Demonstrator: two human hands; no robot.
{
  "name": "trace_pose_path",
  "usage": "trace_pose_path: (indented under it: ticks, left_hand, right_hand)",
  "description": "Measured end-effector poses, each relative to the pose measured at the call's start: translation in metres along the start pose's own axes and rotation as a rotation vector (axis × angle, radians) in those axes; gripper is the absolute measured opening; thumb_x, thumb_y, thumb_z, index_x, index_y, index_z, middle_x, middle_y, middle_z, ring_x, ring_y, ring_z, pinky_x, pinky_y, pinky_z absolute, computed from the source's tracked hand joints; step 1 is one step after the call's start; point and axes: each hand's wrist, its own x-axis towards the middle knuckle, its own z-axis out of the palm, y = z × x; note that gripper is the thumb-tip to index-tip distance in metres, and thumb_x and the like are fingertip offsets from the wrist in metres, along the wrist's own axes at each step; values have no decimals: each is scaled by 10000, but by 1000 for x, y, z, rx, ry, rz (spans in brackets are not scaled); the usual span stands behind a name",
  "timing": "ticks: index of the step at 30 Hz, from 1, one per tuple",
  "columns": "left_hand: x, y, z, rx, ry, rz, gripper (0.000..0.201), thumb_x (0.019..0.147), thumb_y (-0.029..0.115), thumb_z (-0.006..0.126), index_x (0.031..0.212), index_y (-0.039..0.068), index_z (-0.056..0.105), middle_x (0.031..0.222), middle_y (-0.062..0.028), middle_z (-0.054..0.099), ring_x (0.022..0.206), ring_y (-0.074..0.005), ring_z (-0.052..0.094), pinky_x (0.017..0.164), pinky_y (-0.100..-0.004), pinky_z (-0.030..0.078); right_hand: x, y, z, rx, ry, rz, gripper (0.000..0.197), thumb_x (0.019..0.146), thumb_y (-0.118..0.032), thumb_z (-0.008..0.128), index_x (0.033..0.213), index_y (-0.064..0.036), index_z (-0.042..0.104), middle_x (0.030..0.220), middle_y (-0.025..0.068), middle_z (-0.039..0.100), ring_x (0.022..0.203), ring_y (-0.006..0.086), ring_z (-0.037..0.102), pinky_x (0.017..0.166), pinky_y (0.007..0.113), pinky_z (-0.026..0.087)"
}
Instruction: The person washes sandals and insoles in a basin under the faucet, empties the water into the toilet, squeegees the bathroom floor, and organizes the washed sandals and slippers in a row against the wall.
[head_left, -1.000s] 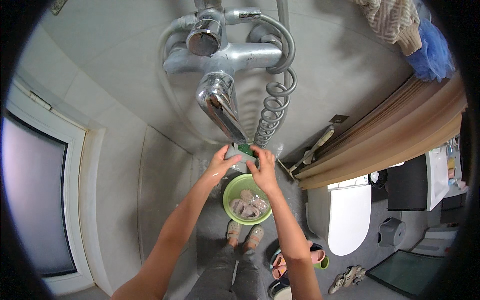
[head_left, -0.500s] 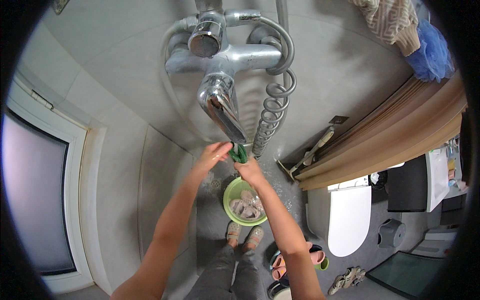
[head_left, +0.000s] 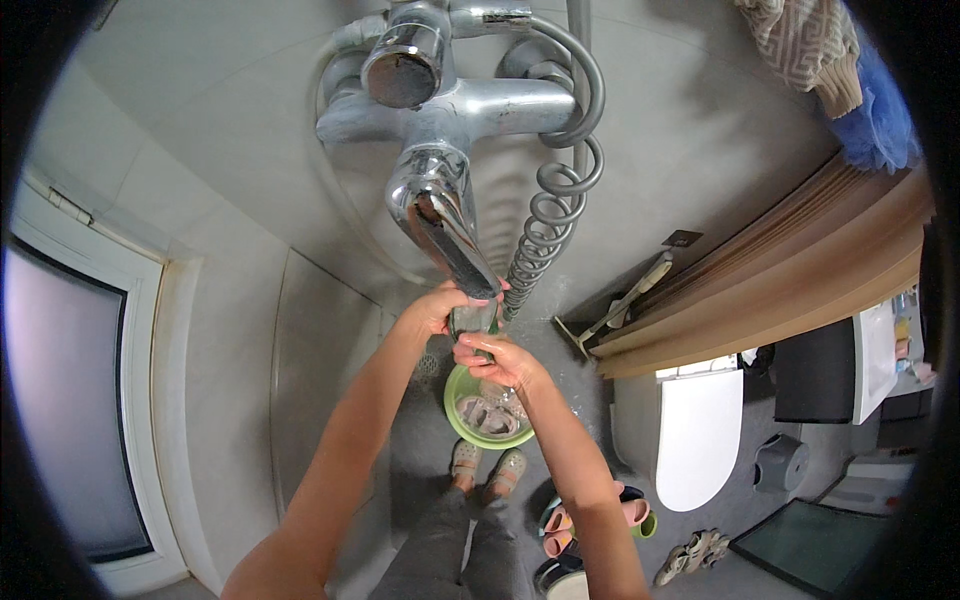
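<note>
Just below the chrome faucet spout (head_left: 462,250), both of my hands hold a small item (head_left: 473,319), pale in the middle with dark green edges; its kind is hard to make out. My left hand (head_left: 438,306) grips its upper left side, fingertips reaching behind it near the spout's mouth. Lower and to the right, my right hand (head_left: 503,360) has its fingers curled around the bottom end. Underneath, a light green basin (head_left: 452,420) stands on the floor with several pale shoes (head_left: 488,418) in it, partly covered by my right hand and forearm.
A coiled shower hose (head_left: 545,230) hangs right of the faucet. A squeegee (head_left: 620,308) leans by the brown curtain (head_left: 760,285). To the right are a white toilet (head_left: 700,440), a grey stool (head_left: 783,464) and sandals (head_left: 690,557). Pink slippers (head_left: 558,540) lie near my right arm. A frosted door (head_left: 70,400) is at left.
The green item, bunched together before, is now spread between my hands with a pale area showing. My left hand has shifted right under the spout; my right hand has moved lower.
</note>
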Motion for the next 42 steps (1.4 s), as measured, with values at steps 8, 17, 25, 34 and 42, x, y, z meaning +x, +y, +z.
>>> trace_pose_path:
  ticks: [8,17,25,34,42]
  left_hand:
    - [0,15,36,313,495,-45,406,739,309,705,975,15,554,708,-35,522,659,-130,506,608,-275,439]
    - [20,-12,3,424,839,-25,546,763,382,690,1063,-24,480,1021,-149,516,895,-164,508,777,-322,417]
    - [0,-8,19,186,641,27,310,830,326,599,709,51,526,665,-35,519,627,-146,547,578,-279,458]
    - [-11,19,0,47,-339,153,538,781,347,660,1190,85,429,1427,-151,230,1274,-340,309,1004,-464,337]
    - [-7,12,21,91,-22,103,271,755,104,638,957,72,461,1077,-176,542,1017,-287,542,854,-387,460]
  right_hand:
    - [17,-9,41,-587,393,-68,208,751,-158,666,786,-55,488,574,-15,429,418,44,365,334,199,201]
    - [54,21,9,-1426,848,-610,290,730,-188,601,875,63,592,751,291,591,682,402,595,582,422,458]
    - [25,1,0,-1086,615,-311,314,742,-241,622,891,33,583,750,152,629,566,296,597,545,395,467]
    - [6,-9,13,-113,-74,-27,271,770,-214,506,933,-4,555,796,153,591,686,251,596,486,274,451]
    - [15,-5,-14,59,-286,27,232,819,-194,532,958,-9,529,696,96,530,498,114,487,380,181,306]
